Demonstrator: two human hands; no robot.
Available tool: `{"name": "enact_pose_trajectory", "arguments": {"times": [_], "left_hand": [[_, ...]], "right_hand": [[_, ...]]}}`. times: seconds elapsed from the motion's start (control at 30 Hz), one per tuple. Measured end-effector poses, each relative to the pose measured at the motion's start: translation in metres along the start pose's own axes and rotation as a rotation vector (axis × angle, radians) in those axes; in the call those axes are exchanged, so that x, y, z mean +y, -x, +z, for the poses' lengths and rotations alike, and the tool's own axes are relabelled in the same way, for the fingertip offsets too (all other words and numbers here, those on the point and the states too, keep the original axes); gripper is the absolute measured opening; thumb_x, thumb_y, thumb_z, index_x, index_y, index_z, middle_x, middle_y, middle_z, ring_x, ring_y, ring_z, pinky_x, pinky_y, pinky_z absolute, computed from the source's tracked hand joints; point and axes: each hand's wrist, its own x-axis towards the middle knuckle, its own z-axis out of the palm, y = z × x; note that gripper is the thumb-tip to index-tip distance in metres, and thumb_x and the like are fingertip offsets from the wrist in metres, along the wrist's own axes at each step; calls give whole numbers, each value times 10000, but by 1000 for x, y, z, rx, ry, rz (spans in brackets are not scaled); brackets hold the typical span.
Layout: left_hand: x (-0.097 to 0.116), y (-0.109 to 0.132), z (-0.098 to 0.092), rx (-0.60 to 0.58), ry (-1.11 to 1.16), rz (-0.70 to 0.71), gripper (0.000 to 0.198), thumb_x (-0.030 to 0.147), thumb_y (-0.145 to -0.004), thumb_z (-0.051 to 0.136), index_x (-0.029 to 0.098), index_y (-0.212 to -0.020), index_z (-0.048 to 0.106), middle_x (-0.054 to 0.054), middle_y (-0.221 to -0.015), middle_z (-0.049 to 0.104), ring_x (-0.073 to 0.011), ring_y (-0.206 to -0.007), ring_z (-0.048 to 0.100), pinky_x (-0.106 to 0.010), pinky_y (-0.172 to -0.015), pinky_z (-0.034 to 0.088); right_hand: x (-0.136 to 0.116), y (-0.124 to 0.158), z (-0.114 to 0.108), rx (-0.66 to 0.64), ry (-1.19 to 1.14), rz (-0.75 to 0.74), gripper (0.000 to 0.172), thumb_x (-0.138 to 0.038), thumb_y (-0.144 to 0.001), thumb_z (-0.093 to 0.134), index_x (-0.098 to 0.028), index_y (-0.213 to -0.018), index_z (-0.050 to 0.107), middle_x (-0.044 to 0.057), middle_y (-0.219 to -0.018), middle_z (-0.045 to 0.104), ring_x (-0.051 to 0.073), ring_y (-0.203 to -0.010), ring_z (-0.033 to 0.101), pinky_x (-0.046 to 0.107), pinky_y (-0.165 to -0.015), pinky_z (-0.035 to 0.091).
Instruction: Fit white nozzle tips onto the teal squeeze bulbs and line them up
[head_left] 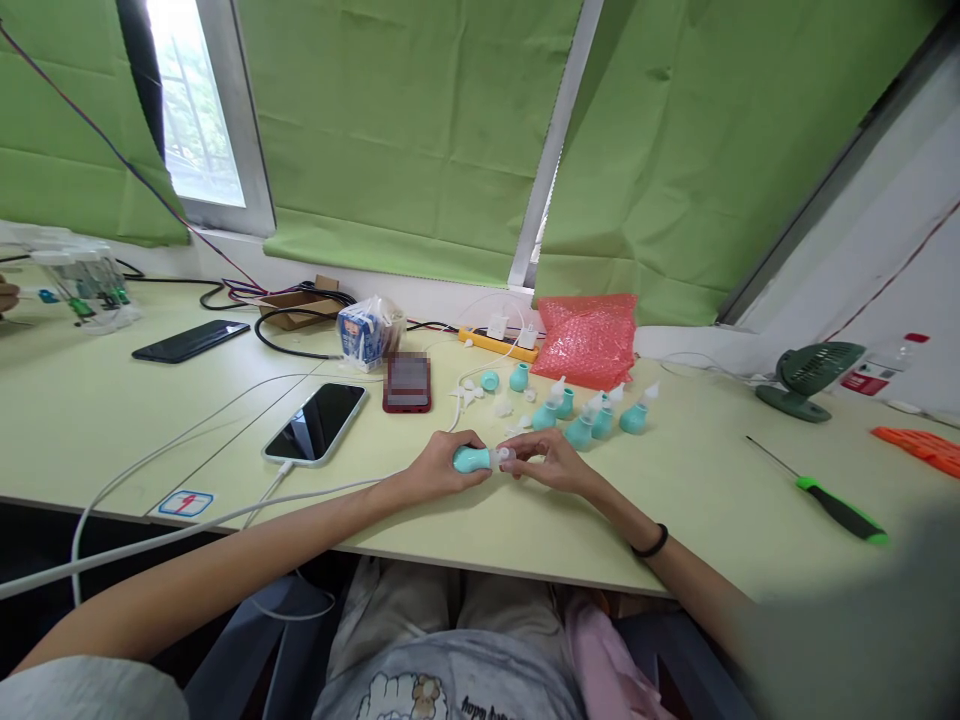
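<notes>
My left hand (448,465) is wrapped around a teal squeeze bulb (471,459), held sideways just above the table's front part. At the bulb's right end sits a translucent nozzle piece (504,455). The fingertips of my right hand (551,460) pinch that nozzle piece; whether it is fully seated on the bulb cannot be made out. Beyond my hands stand several teal bulbs with clear tips, among them one bulb (634,418) on the right. A bare teal bulb (519,377) is farther back, beside small white and clear parts (471,390).
A charging phone (319,422), a dark red device (407,385) and another phone (191,341) lie leftward. Behind are a yellow power strip (495,344) and red bubble wrap (585,340). Rightward are a screwdriver (836,505) and a green fan (814,375). Another person's hand shows far left.
</notes>
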Motion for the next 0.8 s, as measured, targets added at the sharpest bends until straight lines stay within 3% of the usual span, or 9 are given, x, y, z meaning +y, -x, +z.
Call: {"name": "enact_pose_trajectory", "arguments": {"times": [0.13,0.5,0.67,0.8], "left_hand": [[-3,1,3,14,-116,83,199,271,-647,527,139,-793,553,-11,-676,591,-103,-585,527,-198,-563,394],[-4,5,7,27,-417,269,209,284,-748,424,129,-859,508,-68,-740,584,-143,-655,557,-226,-566,423],[-4,4,10,58,-502,298,249,321,-766,400,123,-874,505,-85,-730,572,-168,-663,561,-252,-557,434],[-4,4,11,68,-438,264,252,329,-755,419,137,-890,508,-76,-742,579,-161,-673,564,-249,-585,437]], "right_hand": [[-1,0,0,-78,-109,65,316,-307,-628,607,-108,-874,616,39,-622,590,99,-496,510,240,-487,451],[2,-1,4,-135,-328,176,332,-342,-616,613,-100,-844,607,47,-632,614,110,-535,547,249,-543,462],[0,-3,2,-94,-389,183,288,-330,-641,596,-104,-818,606,31,-555,614,122,-516,567,261,-573,461],[1,-4,3,-49,-413,227,315,-330,-606,622,-103,-825,605,30,-576,618,136,-500,579,276,-561,465]]}}
